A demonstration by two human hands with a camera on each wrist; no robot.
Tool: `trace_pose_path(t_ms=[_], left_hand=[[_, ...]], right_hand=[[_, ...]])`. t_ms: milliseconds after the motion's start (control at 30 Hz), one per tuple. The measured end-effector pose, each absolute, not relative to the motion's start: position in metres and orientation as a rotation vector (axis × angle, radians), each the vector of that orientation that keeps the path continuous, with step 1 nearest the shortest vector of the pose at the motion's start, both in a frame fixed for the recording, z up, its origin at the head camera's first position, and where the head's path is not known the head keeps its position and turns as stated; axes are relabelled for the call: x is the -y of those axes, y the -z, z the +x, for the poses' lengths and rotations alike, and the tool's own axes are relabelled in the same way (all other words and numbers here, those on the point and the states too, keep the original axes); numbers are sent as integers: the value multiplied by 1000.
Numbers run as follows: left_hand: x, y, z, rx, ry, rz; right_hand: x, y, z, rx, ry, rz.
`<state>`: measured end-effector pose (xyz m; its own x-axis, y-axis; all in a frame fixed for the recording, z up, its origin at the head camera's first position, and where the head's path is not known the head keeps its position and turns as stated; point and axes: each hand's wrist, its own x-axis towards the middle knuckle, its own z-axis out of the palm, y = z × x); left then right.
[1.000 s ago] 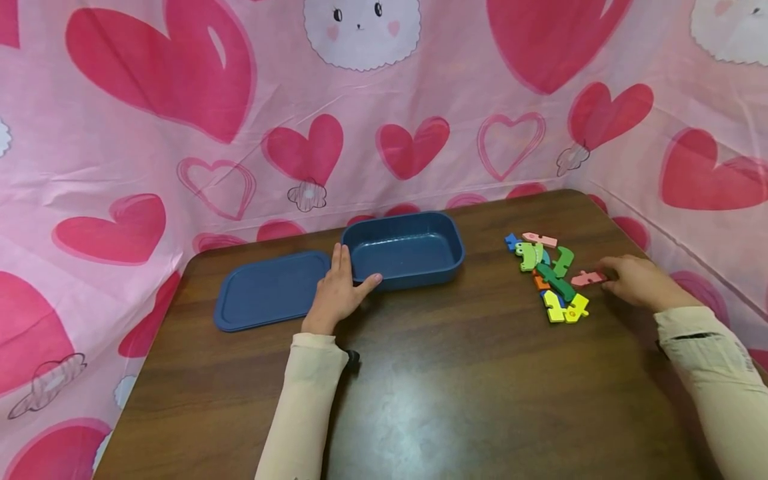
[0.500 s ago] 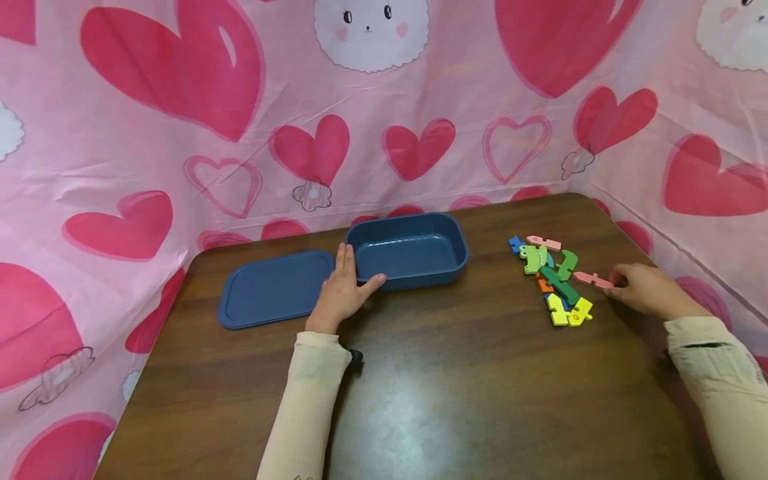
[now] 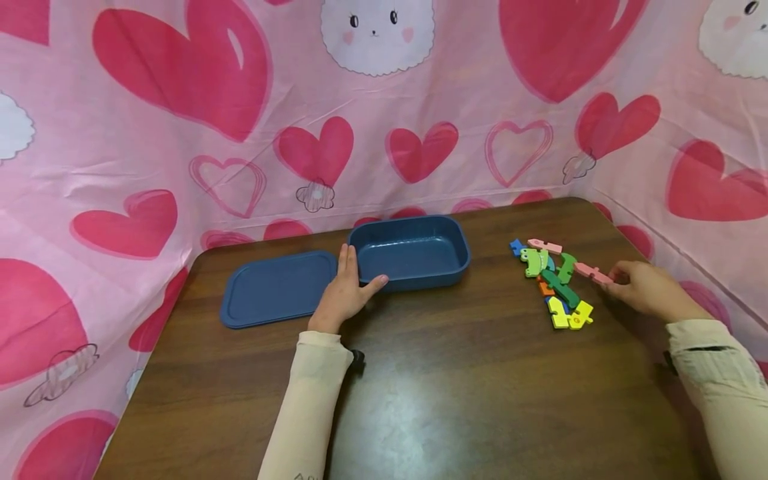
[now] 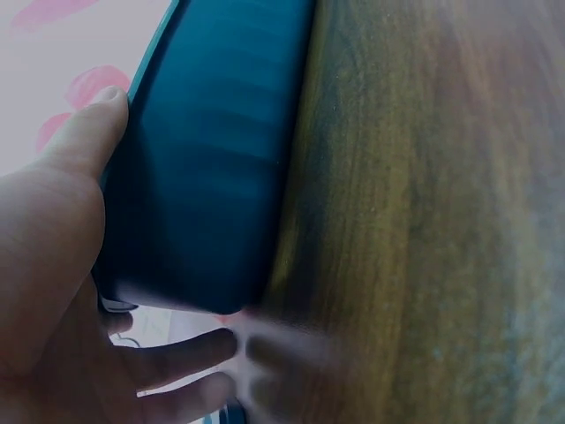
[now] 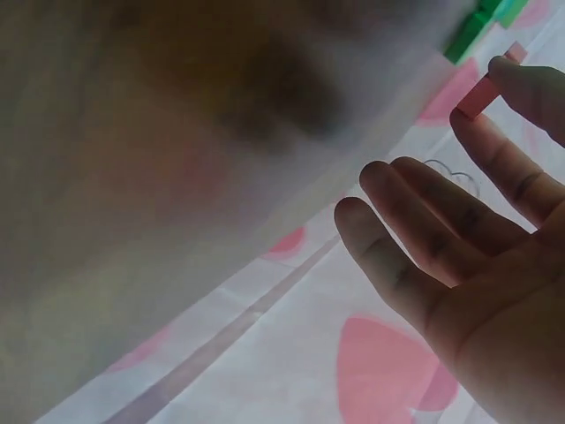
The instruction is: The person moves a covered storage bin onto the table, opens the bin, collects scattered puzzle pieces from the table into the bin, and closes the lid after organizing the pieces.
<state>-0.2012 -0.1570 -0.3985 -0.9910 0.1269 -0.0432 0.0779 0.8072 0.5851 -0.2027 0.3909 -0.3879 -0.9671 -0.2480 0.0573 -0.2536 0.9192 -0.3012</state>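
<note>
Left hand (image 3: 343, 295), fingers straight, rests against blue box (image 3: 427, 280) mid-frame, apparently steadying it; right hand (image 3: 651, 291) pinches pink piece (image 3: 591, 273), right of frame.

Container: blue (image 4: 207, 141), eleven o'clock
Left hand (image 4: 48, 283): eight o'clock, thumb against the container's edge
Table (image 4: 433, 212): wood-grained, three o'clock
Cloth (image 4: 62, 44): pink-patterned, ten o'clock

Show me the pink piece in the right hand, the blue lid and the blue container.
Held pink piece (image 3: 591, 273): head view, middle of visible face.
Blue lid (image 3: 279, 288): head view, flat centre.
Blue container (image 3: 426, 281): head view, near outer wall.
</note>
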Motion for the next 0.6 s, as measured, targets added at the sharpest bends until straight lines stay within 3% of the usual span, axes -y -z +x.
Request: trace_pose_path(t_ms=[600], left_hand=[[157, 397, -200, -2887, -930, 156]], right_hand=[[-345, 363, -214, 3058, -530, 423]])
